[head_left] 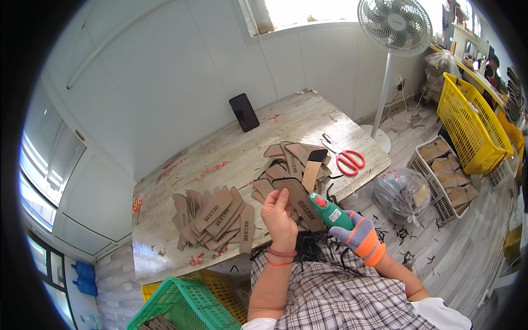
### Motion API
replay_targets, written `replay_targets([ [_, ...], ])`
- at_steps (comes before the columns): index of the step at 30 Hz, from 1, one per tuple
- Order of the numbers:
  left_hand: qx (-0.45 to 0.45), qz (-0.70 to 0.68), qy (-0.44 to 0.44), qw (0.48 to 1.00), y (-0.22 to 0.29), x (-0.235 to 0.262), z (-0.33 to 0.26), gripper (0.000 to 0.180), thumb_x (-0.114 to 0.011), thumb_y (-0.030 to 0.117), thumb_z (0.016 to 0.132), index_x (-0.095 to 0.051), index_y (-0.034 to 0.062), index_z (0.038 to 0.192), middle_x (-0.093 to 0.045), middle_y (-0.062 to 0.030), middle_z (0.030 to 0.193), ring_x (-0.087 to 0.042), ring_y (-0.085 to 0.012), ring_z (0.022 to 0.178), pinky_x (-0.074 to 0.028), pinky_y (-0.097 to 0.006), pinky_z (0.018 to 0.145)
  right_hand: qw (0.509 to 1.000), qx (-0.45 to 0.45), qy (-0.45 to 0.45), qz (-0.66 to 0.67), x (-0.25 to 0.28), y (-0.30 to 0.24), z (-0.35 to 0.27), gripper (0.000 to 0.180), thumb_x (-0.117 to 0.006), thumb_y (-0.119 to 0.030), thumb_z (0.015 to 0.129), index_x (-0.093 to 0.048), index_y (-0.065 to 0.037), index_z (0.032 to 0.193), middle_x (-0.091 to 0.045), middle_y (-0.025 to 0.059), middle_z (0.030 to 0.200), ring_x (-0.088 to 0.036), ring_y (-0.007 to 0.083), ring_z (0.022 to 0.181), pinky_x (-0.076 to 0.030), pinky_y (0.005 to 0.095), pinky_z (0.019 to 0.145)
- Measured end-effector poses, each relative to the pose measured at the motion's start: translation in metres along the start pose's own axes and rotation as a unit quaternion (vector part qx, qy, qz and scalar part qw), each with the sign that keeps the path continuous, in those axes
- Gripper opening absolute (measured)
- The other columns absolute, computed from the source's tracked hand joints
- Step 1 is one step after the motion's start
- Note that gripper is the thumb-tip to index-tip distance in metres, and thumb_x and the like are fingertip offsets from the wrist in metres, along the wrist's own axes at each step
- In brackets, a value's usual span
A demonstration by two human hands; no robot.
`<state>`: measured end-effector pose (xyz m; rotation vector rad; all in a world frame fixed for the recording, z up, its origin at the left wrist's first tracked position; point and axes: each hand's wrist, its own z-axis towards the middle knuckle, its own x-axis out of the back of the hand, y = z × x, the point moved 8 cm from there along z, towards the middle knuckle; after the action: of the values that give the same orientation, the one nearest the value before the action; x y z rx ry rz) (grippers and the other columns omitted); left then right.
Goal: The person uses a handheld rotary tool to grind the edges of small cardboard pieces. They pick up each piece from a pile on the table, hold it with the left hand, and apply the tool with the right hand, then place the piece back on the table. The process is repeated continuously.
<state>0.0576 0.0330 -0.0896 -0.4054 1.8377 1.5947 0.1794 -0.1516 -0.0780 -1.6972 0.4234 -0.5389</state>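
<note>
L hand (279, 216) fingers pinch brown insole piece (302, 203); gloved R hand (358, 235) prob. grips green glue gun (329, 211).

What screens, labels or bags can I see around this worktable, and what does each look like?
Phone: far side of the table, leaning on the wall, dark rectangular screen, off.
Sticker: table's left edge, small, round, red and yellow.
Plastic bag: on the floor right of the table, clear, crumpled, holding dark scraps.
</note>
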Motion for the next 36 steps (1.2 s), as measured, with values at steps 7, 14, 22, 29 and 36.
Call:
replay_targets([
  [7,0.015,0.023,-0.041,0.999,-0.009,0.0,-0.006,0.005,-0.066,0.006,0.086,-0.062,0.0035,0.089,-0.067,-0.0034,0.08,-0.061,-0.0092,0.066,-0.047,-0.021,0.06,1.0,0.022,-0.009,0.006,0.003,-0.014,-0.001,0.049,-0.076,-0.026,0.079,-0.057,0.002,0.113,-0.064,0.0025,0.08,-0.057,0.0052,0.063,-0.046,0.0212,0.054],
  [14,-0.041,0.125,-0.064,0.989,0.009,0.0,0.0,0.007,-0.065,0.002,0.086,-0.064,-0.0008,0.093,-0.067,-0.0035,0.082,-0.06,-0.0083,0.07,-0.047,-0.02,0.065,0.999,0.007,-0.03,-0.012,0.005,-0.011,-0.002,0.05,-0.077,-0.028,0.078,-0.058,0.001,0.114,-0.063,0.0,0.079,-0.055,0.0043,0.061,-0.044,0.0208,0.053],
  [22,-0.098,0.218,-0.059,0.969,0.037,-0.01,0.0,0.013,-0.066,0.001,0.085,-0.068,-0.0022,0.098,-0.066,-0.0005,0.083,-0.057,-0.0054,0.075,-0.044,-0.019,0.07,0.998,0.032,-0.038,-0.037,0.003,-0.009,0.0,0.054,-0.08,-0.03,0.075,-0.057,-0.001,0.114,-0.062,-0.0004,0.076,-0.053,0.0037,0.062,-0.044,0.0203,0.055],
  [29,-0.124,0.285,-0.132,0.941,0.035,-0.015,-0.001,0.01,-0.066,-0.001,0.084,-0.069,-0.0028,0.093,-0.062,0.004,0.079,-0.053,-0.0044,0.072,-0.042,-0.019,0.067,0.998,0.031,-0.044,-0.013,0.002,-0.014,-0.001,0.051,-0.078,-0.028,0.077,-0.057,0.0,0.114,-0.061,-0.0018,0.077,-0.051,0.0027,0.059,-0.042,0.0194,0.053],
  [36,-0.087,0.298,-0.209,0.927,0.026,-0.022,-0.002,0.008,-0.064,-0.002,0.084,-0.068,-0.0053,0.09,-0.059,0.0027,0.079,-0.052,-0.0052,0.073,-0.041,-0.019,0.066,0.999,0.024,-0.033,-0.023,0.006,-0.021,0.0,0.053,-0.08,-0.03,0.075,-0.057,0.0,0.114,-0.062,-0.0005,0.078,-0.053,0.0037,0.061,-0.044,0.0204,0.054],
])
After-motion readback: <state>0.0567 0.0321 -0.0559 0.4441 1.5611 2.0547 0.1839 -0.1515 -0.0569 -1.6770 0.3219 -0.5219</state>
